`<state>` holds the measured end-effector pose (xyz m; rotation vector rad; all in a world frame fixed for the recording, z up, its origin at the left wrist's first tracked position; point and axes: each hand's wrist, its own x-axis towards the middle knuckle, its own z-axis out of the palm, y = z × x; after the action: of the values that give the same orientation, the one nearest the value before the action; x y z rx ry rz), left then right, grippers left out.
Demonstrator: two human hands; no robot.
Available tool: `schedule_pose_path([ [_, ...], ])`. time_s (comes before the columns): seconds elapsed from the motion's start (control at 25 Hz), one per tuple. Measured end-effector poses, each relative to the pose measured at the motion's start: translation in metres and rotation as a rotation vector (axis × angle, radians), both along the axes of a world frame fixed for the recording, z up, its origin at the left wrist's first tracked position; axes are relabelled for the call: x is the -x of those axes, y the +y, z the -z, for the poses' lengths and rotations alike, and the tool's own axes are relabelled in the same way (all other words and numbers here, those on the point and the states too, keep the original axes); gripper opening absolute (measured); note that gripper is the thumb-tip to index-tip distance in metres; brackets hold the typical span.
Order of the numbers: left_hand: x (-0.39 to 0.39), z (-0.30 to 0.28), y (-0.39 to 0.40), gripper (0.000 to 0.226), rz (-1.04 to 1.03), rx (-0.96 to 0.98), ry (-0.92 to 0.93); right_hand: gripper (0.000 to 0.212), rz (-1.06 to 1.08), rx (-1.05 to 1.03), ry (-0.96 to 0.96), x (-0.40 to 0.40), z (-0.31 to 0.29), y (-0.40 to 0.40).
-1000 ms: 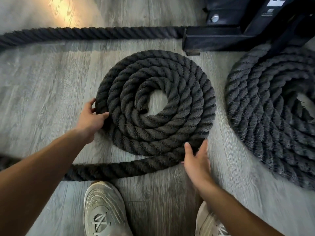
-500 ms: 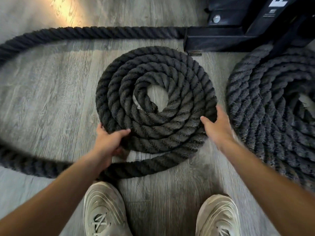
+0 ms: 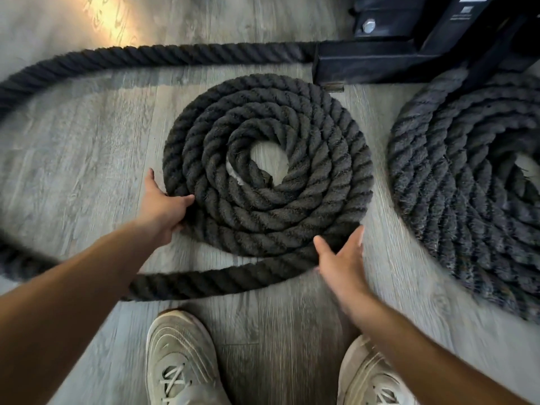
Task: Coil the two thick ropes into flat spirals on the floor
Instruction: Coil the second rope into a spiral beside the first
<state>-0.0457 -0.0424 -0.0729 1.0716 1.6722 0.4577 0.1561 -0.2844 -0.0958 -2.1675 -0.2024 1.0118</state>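
A thick dark rope lies in a flat spiral (image 3: 306,159) in the middle of the grey wood floor. Its loose tail (image 3: 204,280) runs from the spiral's lower right edge to the left, loops round and passes along the back to the black frame. My left hand (image 3: 163,206) grips the spiral's outer turn at its lower left. With fingers spread, my right hand (image 3: 340,258) rests against the tail where it leaves the spiral at the lower right. A second coiled rope (image 3: 467,182) lies at the right, partly cut off by the frame edge.
A black metal equipment base (image 3: 388,59) with a bolt stands at the back right, touching both coils. My two pale sneakers (image 3: 178,358) stand just below the rope tail. Bare floor lies to the left inside the rope's loop.
My left hand has slid up the spiral's left edge. My right hand has dropped from the spiral's right side to its lower right, on the tail. The tail lies further from the coil.
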Motion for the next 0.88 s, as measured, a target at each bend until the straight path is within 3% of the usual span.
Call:
schedule_pose_path([
  [0.12,-0.010,-0.003,-0.039,0.110,-0.135,0.097,-0.065,0.078,-0.011,0.041,-0.140,-0.050,-0.003,0.018],
  [0.28,-0.022,0.006,-0.092,0.090,-0.222,0.242,-0.189,0.045,0.145,-0.025,-0.234,-0.096,-0.014,0.040],
  [0.36,-0.020,0.007,-0.094,0.090,-0.230,0.243,-0.188,0.049,0.145,0.002,-0.245,-0.090,-0.012,0.040],
  [0.48,0.000,0.007,-0.057,0.102,-0.254,0.119,-0.135,0.074,0.057,0.044,-0.225,-0.042,-0.006,0.018],
  [0.56,0.017,0.002,-0.021,0.098,-0.214,0.037,-0.068,0.083,0.023,0.037,-0.181,0.000,-0.006,-0.005],
  [0.72,0.029,0.000,0.019,0.092,-0.065,-0.004,-0.006,0.086,-0.024,0.083,-0.024,0.050,-0.005,-0.024],
  [0.88,0.026,0.008,0.024,0.092,0.043,-0.082,0.039,0.085,-0.050,0.122,0.002,0.037,-0.001,-0.012],
])
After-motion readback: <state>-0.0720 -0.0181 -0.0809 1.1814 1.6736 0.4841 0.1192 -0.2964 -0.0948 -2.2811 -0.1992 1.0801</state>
